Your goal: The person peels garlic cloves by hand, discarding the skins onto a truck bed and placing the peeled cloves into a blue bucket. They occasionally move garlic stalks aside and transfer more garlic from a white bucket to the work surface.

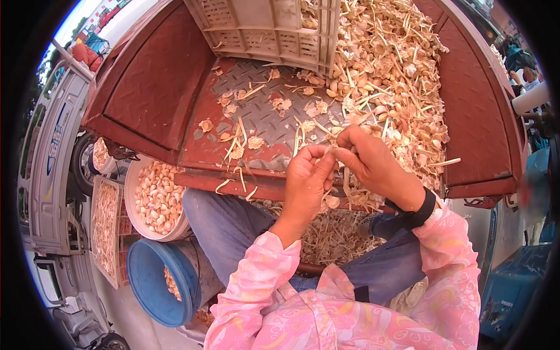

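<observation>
My left hand (308, 182) is closed, with its thumb and fingers pinched together above the front edge of the red metal truck bed. Against its fingertips, my right hand (382, 169) pinches as well, a dark band around its wrist. Between the two sets of fingertips is a small pale garlic clove (331, 150), mostly hidden by the fingers. Just beyond my right hand lies a heap of garlic cloves, dry skins and stalks (391, 76). Loose skins and stalks (238, 143) are scattered on the worn tread plate (262, 81) to the left.
A pale plastic crate (262, 38) leans over the heap. At left stand a white bucket of cloves (135, 201), a blue bucket (137, 280) and a crate of garlic (105, 227). Peelings (332, 236) lie between my knees. A grey vehicle (55, 151) is farther left.
</observation>
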A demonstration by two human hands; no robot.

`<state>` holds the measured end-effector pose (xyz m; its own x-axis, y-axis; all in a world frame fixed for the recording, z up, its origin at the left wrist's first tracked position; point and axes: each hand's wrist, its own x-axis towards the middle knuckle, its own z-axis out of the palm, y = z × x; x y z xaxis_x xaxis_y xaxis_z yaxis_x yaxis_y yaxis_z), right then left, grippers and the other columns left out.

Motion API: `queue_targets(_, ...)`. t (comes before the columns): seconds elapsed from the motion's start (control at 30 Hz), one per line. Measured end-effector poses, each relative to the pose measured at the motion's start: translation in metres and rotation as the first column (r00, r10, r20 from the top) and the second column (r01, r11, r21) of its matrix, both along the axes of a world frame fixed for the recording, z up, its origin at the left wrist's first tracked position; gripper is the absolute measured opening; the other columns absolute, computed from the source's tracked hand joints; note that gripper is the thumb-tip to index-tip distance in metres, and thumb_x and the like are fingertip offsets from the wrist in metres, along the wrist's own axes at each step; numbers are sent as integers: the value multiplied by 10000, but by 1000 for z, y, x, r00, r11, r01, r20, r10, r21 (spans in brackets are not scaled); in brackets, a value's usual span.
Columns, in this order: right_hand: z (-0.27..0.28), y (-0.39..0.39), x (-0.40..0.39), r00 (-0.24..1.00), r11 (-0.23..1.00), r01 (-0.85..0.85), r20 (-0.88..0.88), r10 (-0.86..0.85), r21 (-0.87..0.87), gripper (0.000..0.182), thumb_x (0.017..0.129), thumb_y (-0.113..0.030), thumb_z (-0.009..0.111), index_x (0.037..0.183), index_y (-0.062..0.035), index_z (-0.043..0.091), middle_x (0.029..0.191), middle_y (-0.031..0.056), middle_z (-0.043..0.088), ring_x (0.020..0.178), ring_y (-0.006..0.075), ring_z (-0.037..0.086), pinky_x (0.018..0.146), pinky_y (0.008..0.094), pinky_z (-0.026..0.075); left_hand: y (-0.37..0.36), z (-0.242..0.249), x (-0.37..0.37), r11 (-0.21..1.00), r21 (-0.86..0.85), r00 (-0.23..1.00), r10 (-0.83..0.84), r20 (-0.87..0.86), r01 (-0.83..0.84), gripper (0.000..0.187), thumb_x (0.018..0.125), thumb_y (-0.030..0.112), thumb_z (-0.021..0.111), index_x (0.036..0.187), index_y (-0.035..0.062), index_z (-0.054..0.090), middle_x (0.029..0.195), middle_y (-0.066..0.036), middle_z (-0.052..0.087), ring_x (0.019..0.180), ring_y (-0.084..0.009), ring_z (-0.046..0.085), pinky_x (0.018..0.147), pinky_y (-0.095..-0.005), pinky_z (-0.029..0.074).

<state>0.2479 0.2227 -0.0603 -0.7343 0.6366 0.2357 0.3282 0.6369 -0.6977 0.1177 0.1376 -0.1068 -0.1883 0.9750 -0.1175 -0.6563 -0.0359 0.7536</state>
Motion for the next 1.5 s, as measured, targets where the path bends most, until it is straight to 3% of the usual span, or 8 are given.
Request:
queue_targets(0.2,-5,-5,-3,999,962,19,39,-31,272,157,878,-167,532,840,-31,464,655,174,552,581,362,561,505,428,411,-5,-1,6,992,48,979,122,-164,-116,140,899,83,573,1006,10,520,874,-11,571,766,-38,514,677,-176,415)
queue_targets(0.4,-18,15,1,972,933,125,-148,-184,-337,214,870,-154,515,737,2,454,631,194,499,603,346,548,511,428,367,-13,7,4,999,22,998,39,-45,-38,156,894,100,579,1013,21,515,786,22,527,590,-6,395,502,-149,296)
queue_targets(0.6,-4,21,19,923,981,170,334,-193,97,155,812,-171,581,769,-32,526,685,152,574,696,349,585,611,428,441,-70,44,-89,959,56,935,283,-214,-277,143,896,105,565,1007,20,535,725,4,479,539,-19,349,418,-132,239)
queue_targets(0.7,-8,31,11,957,965,157,208,-201,208,113,807,-160,566,811,-47,566,728,164,605,719,362,593,625,449,450,-112,31,-192,743,2,542,489,-683,-669,234,869,108,602,1049,-32,548,758,-16,534,603,-27,440,512,-146,331)
queue_targets(0.83,-15,69,-15,936,933,92,289,-200,348,143,780,-174,571,762,-33,589,720,186,607,711,377,602,630,461,460,-148,-3,-275,523,247,-204,139,-969,-815,326,867,103,595,1141,-60,526,905,-71,591,748,-79,540,657,-197,430)
queue_targets(0.93,-28,86,-32,823,957,-37,553,-134,287,151,777,-190,589,824,-46,596,723,161,599,715,351,584,631,424,443,-120,31,-213,694,23,431,472,-769,-720,312,873,118,590,1133,-47,536,892,-47,590,673,-42,500,564,-173,387)
queue_targets(1.1,-15,90,-31,853,988,-41,521,-43,148,166,762,-196,583,786,-32,575,712,153,600,704,339,589,606,424,439,-52,48,-105,990,-97,954,66,-292,-98,240,921,112,520,1122,-18,543,771,16,534,557,-8,389,460,-145,273)
queue_targets(1.5,-9,82,-38,749,946,-280,653,109,163,188,723,-200,571,753,-14,574,709,175,609,711,361,603,626,446,463,4,4,-64,984,-142,951,-55,305,102,413,970,322,433,1157,-44,474,1067,-179,565,975,-248,590,840,-335,520)
